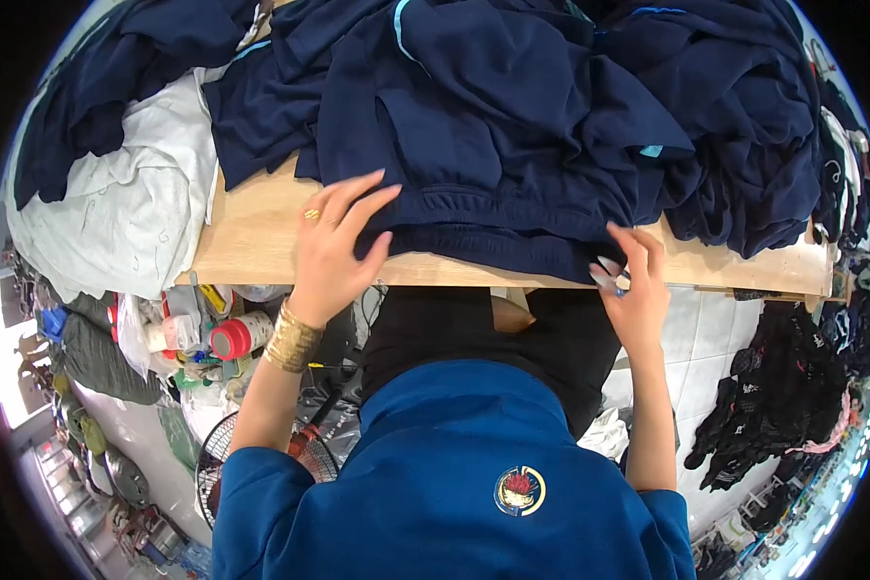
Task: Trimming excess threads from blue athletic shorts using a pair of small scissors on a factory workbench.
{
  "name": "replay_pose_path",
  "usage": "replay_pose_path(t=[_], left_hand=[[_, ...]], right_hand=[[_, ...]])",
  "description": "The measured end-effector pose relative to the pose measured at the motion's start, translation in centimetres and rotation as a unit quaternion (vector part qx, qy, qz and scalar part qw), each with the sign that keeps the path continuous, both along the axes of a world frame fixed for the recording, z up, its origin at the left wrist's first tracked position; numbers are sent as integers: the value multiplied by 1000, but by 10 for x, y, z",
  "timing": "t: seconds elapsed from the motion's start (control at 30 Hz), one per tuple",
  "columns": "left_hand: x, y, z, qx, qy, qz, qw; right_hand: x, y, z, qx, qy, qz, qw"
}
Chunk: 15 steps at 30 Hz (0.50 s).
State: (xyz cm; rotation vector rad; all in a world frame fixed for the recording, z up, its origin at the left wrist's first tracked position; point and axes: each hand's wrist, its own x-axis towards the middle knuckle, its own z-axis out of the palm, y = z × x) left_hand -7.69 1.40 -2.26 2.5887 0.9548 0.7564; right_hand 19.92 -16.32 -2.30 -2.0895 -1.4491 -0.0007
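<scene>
The left hand (333,246) lies flat, fingers spread, on the dark navy fabric garment (493,145) spread over the pale wooden counter (251,242); the right hand (636,285) pinches a small white tool (604,275) at the garment's hem.

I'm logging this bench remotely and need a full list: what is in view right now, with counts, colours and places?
Navy garment: one, dark blue, flat at table's near edge.
Garment pile: many, navy, heaped behind and right.
Pale cloth: one, whitish, over table's left end.
Wooden table: one, light tan.
Red-lidded jar: one, below table, left.
Fan: one, dark grille, floor.
Left hand: flat on garment, gold ring and cuff.
Right hand: at hem, pinching a small tool; kind unclear.
</scene>
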Motion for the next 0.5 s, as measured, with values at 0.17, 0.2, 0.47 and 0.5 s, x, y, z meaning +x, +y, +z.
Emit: replay_pose_path(t=[0.17,0.2,0.47,0.5], left_hand=[[4,32,-27,-160,-14,7,987],[4,37,-29,-299,-70,58,950],[14,61,-44,-464,-208,114,853],[15,62,-43,-473,-209,121,847]], right_hand=[[25,13,-35,-23,61,-50,997],[35,13,-32,-52,174,-97,979],[49,37,-37,-28,453,-212,866],[51,38,-42,-16,454,-202,868]])
